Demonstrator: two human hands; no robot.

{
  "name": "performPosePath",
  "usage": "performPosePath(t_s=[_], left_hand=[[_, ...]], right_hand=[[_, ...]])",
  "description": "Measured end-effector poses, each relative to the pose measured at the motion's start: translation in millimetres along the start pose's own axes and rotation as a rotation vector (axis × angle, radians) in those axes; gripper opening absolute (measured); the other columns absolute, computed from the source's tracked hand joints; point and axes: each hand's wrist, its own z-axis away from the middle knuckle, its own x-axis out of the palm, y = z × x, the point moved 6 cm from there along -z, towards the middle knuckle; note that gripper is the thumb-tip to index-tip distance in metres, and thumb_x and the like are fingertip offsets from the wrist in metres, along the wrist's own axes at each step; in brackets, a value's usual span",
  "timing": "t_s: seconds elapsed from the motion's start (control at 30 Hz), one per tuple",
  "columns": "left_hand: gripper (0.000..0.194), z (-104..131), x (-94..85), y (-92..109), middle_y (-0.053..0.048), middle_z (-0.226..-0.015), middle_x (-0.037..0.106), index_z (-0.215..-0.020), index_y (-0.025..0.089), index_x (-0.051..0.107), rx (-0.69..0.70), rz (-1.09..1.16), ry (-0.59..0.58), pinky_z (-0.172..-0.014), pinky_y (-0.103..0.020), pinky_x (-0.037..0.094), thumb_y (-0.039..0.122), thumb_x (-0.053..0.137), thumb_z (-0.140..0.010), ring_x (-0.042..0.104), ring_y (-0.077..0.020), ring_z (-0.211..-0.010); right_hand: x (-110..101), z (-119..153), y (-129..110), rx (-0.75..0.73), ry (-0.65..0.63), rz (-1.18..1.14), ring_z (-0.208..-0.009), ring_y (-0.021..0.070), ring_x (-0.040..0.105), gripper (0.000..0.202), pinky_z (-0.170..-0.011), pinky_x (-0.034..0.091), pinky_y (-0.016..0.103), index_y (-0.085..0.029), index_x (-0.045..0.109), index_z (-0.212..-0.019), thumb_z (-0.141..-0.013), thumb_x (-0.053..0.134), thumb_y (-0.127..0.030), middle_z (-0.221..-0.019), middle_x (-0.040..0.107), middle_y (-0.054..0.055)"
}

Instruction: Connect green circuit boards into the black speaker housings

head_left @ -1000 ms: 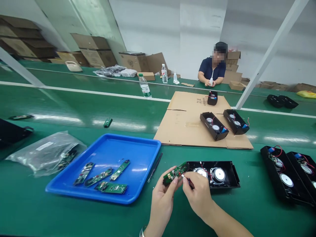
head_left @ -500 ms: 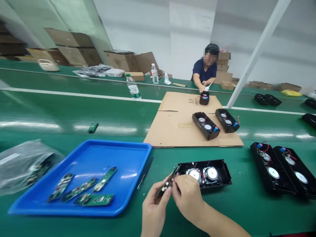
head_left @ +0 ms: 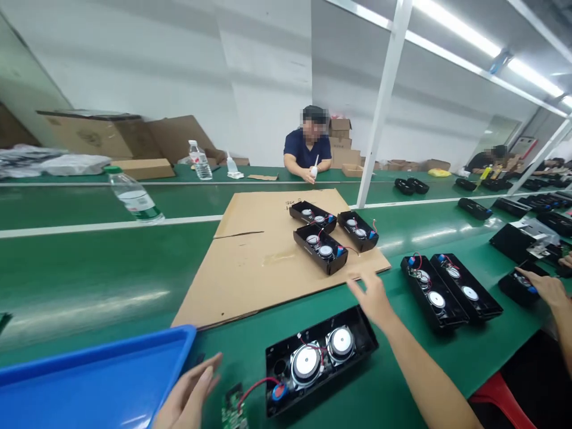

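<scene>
A black speaker housing (head_left: 330,362) with two round speakers lies in front of me on the green bench. A red wire runs from a blue part at its left end to a green circuit board (head_left: 234,410) beside it. My right hand (head_left: 372,298) is over the far right corner of this housing, fingers spread and holding nothing. My left hand (head_left: 192,393) is open between the blue tray and the circuit board, with nothing seen in it. Three more housings stand on the cardboard sheet (head_left: 250,268), one of them the nearest housing (head_left: 320,249).
The blue tray (head_left: 89,369) is at lower left. Two housings (head_left: 467,289) lie to the right, near another person's hand (head_left: 547,289). A person (head_left: 307,149) across the bench holds a white bottle. A white post (head_left: 384,107) rises behind the cardboard.
The view has turned right. My hands have moved apart and let go of the circuit board, which now lies beside the housing. The housing across the cardboard has come nearer the other two.
</scene>
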Motion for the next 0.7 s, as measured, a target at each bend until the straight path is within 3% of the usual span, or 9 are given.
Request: performPosePath(t_s=[0.07,0.13,0.23,0.37,0.47,0.7], left_hand=[[0.059,-28.0,10.0,14.8,-0.018,-0.128,0.052,-0.110,0.016,0.057,0.172,-0.262,0.039,-0.103,-0.054,0.030,0.058,0.045,-0.070,0.040,-0.0377,-0.124],[0.059,-49.0,31.2,30.4,-0.022,-0.136,0.041,-0.114,0.011,0.056,0.348,-0.512,0.043,-0.104,-0.061,0.018,0.051,0.042,-0.073,0.021,-0.0414,-0.133],[0.053,-72.8,60.9,32.0,-0.024,-0.139,0.037,-0.117,0.014,0.058,0.386,-0.748,0.027,-0.093,-0.075,0.010,0.046,0.035,-0.081,0.013,-0.0495,-0.131],[0.051,-90.4,76.9,17.4,-0.021,-0.141,0.035,-0.129,0.025,0.047,0.409,-0.861,0.015,-0.083,-0.081,0.012,0.044,0.028,-0.087,0.014,-0.0524,-0.130],[0.051,-98.3,80.9,12.2,-0.021,-0.143,0.032,-0.132,0.025,0.043,0.438,-0.910,-0.005,-0.082,-0.081,0.012,0.045,0.031,-0.087,0.015,-0.0531,-0.129],[0.049,-107.0,96.5,30.6,-0.022,-0.143,0.032,-0.133,0.023,0.042,0.364,-0.963,-0.018,-0.084,-0.079,0.015,0.041,0.027,-0.089,0.015,-0.0512,-0.130]], right_hand=[[7.7,-25.1,50.8,0.157,0.030,0.102,-0.129,0.0240,0.031,0.051,-0.106,0.024,0.037,-0.007,0.045,-0.127,-0.085,0.052,-0.034,-0.136,0.040,0.018],[26.0,-39.3,89.5,0.262,0.007,0.165,-0.133,0.0369,0.018,0.079,-0.105,0.017,0.050,0.004,0.034,-0.132,-0.075,0.062,-0.043,-0.140,0.027,0.029],[55.3,-43.6,122.0,0.341,-0.040,0.229,-0.134,0.0387,0.012,0.081,-0.105,0.012,0.054,0.005,0.029,-0.135,-0.079,0.055,-0.048,-0.142,0.021,0.030],[76.9,-44.8,137.9,0.400,-0.057,0.302,-0.136,0.0347,0.006,0.073,-0.106,0.008,0.052,0.001,0.026,-0.138,-0.086,0.041,-0.048,-0.145,0.016,0.025],[82.6,-52.2,144.4,0.430,-0.071,0.343,-0.136,0.0344,0.004,0.075,-0.106,0.008,0.052,0.001,0.023,-0.139,-0.087,0.037,-0.051,-0.146,0.013,0.025],[82.3,-72.7,153.2,0.461,-0.112,0.376,-0.136,0.0333,0.002,0.074,-0.103,0.008,0.058,-0.001,0.020,-0.140,-0.088,0.031,-0.051,-0.147,0.009,0.024]])
